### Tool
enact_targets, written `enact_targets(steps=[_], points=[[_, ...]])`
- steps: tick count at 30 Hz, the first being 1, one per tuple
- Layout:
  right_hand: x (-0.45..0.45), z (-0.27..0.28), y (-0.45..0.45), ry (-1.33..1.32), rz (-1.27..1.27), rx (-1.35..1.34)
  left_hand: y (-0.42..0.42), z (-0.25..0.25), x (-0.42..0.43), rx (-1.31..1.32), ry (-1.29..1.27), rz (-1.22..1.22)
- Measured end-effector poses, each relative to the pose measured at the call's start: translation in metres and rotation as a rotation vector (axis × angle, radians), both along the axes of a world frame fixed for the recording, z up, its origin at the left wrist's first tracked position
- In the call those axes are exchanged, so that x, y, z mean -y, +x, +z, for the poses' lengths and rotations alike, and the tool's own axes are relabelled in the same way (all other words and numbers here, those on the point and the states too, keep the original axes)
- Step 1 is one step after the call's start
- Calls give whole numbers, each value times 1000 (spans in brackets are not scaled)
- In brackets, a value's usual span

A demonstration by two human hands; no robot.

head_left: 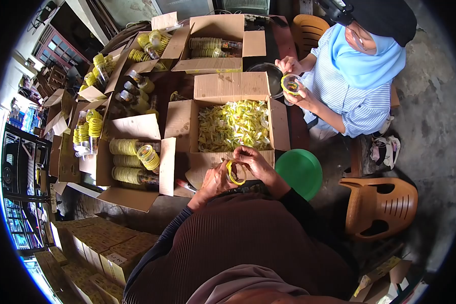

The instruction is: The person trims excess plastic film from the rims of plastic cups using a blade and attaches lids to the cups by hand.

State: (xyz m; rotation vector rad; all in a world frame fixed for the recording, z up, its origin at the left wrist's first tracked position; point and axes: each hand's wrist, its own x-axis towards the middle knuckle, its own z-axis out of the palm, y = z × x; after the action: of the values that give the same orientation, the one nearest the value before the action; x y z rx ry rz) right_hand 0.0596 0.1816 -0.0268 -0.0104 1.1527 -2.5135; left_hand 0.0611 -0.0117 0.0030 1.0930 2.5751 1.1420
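My left hand (pixel 216 181) is wrapped round a small clear plastic cup (pixel 236 177) with a yellow band at its rim, held low in front of my body. My right hand (pixel 253 163) is at the rim, its fingers pinched together against the yellow edge. Whether a small piece is between those fingertips I cannot make out. Just beyond both hands stands an open cardboard box (pixel 231 87) full of small yellow-and-white wrapped pieces (pixel 233 125). The front flap lies close to my hands.
Left of me an open carton (pixel 131 200) holds stacked yellow-rimmed cups (pixel 126 161). Another carton (pixel 207 65) stands at the back. A green round basin (pixel 300 175) and an orange plastic chair (pixel 382 207) are on the right. Across the table, a co-worker (pixel 347 86) holds a similar cup.
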Motion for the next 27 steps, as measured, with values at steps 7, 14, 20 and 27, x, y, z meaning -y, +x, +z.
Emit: enact_targets(steps=[7, 14, 20, 27], points=[[2, 3, -11, 245, -265, 105, 3, 3, 0, -132, 11, 122], [-56, -33, -29, 517, -657, -11, 6, 3, 18, -102, 203, 229], [-40, -56, -27, 794, -633, -99, -3, -6, 23, 61, 303, 225], [-39, -66, -15, 1298, -631, -551, -15, 5, 23, -81, 203, 227]])
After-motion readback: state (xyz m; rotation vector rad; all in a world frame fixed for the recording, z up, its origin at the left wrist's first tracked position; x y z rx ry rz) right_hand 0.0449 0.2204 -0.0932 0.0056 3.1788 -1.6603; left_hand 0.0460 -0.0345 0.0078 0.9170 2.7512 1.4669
